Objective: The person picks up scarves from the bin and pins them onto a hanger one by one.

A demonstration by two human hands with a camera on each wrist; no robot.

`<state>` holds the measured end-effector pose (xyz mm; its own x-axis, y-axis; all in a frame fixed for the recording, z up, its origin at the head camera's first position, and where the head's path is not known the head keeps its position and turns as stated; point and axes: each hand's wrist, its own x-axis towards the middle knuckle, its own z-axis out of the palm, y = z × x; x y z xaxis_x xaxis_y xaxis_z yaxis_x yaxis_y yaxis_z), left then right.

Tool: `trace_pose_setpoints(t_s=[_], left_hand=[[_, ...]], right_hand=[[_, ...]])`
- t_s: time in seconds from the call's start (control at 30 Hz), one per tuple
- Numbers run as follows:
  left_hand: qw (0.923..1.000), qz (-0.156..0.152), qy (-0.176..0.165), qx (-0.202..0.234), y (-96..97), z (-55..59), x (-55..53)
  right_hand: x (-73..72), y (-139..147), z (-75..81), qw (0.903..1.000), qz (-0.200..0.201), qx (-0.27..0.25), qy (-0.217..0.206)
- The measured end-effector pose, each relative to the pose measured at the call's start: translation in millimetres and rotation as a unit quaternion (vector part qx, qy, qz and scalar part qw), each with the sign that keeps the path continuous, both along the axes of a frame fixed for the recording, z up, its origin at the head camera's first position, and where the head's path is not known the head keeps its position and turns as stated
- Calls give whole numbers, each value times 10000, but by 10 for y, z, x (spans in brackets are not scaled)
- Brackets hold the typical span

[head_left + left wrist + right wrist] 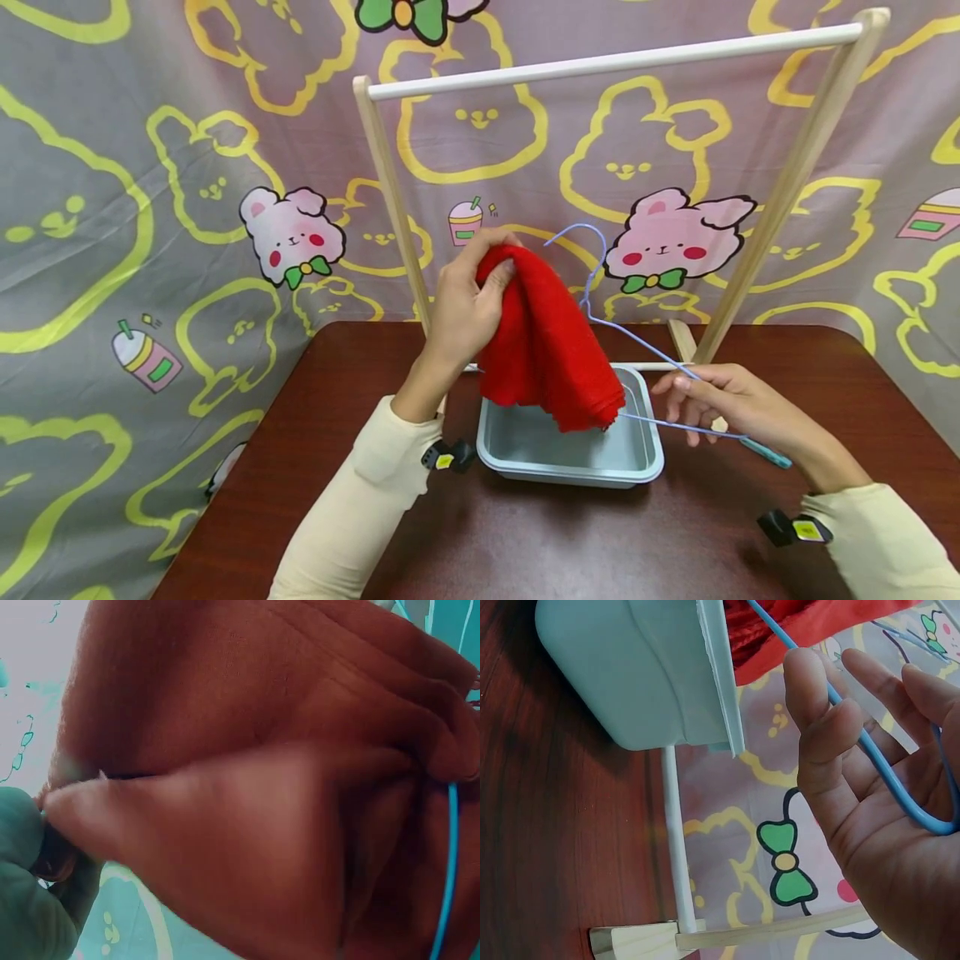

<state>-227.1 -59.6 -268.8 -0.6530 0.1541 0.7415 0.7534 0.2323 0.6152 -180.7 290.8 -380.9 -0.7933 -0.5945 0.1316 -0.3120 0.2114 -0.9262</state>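
Your left fingers pinch the red cloth above the basin; your right fingers curl loosely round the blue hanger. Hold it steady, spreading cloth evenly along it, no bunching

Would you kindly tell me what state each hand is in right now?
Left hand: holding the red cloth.
Right hand: holding the blue hanger.

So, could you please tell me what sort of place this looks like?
Probably a makeshift indoor tabletop set: a cartoon-patterned curtain hangs behind a table, on which a wooden-legged rack stands.
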Motion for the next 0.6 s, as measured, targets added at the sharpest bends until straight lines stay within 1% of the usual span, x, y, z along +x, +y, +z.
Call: trace_pose_setpoints(t_s=[0.13, 0.3, 0.5, 0.6], left_hand=[[9997, 146, -198, 19, 1, 7, 0], [9992, 138, -372, 4, 4, 12, 10], [9995, 118, -276, -27, 18, 8, 41], [9995, 86, -296, -13, 29, 5, 47]], right_hand=[[-1, -16, -4, 9999, -31, 105, 47], [5, -27, 4, 9998, -82, 164, 78], [15, -19, 10, 9998, -59, 100, 134], [13, -14, 11, 9998, -56, 116, 175]])
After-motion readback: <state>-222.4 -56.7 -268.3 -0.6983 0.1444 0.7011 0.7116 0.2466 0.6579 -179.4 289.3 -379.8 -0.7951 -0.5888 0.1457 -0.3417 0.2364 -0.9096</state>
